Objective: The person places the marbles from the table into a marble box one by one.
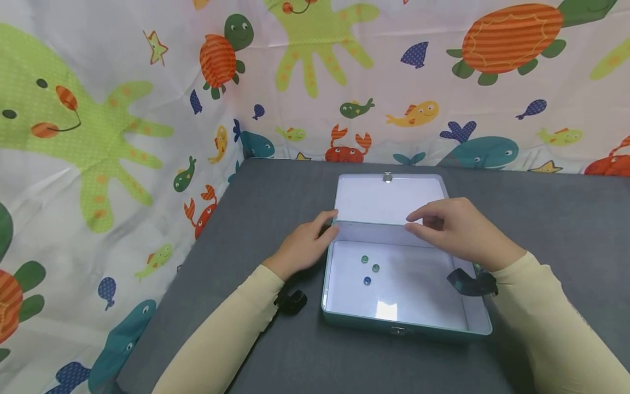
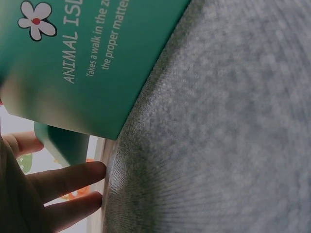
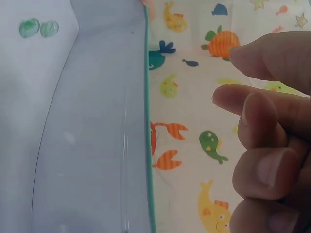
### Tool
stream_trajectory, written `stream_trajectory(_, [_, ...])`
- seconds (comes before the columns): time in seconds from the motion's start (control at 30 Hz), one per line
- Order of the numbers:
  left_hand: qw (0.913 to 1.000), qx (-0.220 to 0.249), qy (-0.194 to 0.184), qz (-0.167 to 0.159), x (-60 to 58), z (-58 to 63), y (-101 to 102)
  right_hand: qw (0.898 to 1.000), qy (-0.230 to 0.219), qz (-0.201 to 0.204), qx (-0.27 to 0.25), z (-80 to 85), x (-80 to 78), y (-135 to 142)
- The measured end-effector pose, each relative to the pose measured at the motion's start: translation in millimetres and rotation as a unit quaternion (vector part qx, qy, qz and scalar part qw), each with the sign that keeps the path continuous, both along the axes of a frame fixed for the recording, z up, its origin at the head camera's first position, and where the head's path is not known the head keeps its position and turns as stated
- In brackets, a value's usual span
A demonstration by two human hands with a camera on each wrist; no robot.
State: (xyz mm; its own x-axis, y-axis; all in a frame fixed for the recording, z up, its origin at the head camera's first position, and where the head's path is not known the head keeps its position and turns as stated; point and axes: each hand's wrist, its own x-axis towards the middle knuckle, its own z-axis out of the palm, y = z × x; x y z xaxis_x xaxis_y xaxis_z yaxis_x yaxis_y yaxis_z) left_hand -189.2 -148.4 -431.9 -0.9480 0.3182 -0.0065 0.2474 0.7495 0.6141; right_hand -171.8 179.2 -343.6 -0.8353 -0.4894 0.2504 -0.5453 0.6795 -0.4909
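Observation:
A green tin box [image 1: 413,290], white inside, lies with its hinged lid [image 1: 376,197] swung back. Two green marbles [image 1: 375,268] and a blue marble [image 1: 367,280] sit together on its floor. My left hand [image 1: 302,246] touches the box's left side at the hinge, thumb and forefinger spread. The left wrist view shows its fingers stretched out beside the box's lettered outer wall [image 2: 97,82]. Over the right part of the hinge hovers my right hand [image 1: 460,230]. Its thumb and forefinger are apart with nothing between them, and the other fingers [image 3: 265,170] are loosely curled.
Dark grey cloth [image 1: 275,361] covers the table under the box. A curtain [image 1: 295,71] printed with sea animals hangs along the back and left side. Metal clasp parts show on the lid's far edge [image 1: 387,177] and the box's front [image 1: 398,330].

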Motion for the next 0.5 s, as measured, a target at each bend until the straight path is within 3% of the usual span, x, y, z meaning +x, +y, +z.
stream_trajectory(0.5, [0.9999, 0.003, -0.01, 0.0, 0.2, 0.9, -0.9, 0.999, -0.015, -0.049, 0.005, -3.9, 8.8, 29.7])
